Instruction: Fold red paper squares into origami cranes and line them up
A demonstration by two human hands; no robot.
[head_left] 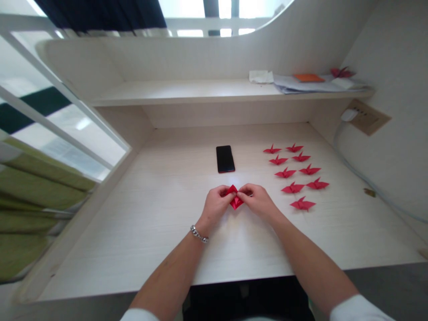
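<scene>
A small red folded paper, diamond-shaped, is held between my two hands over the middle of the desk. My left hand pinches its left side with thumb and fingers. On the opposite side my right hand grips the paper in the same way. Part of the paper is hidden behind the fingertips. Just beyond my hands lies a black phone, flat with its screen dark. To the right, several red origami cranes stand in two rough columns, the closest one nearest my right forearm.
A raised shelf runs along the back, bearing papers, an orange sheet and a red folded piece. On the right wall a white plug with a cable sits in a socket plate. Metal bars border the desk's left side.
</scene>
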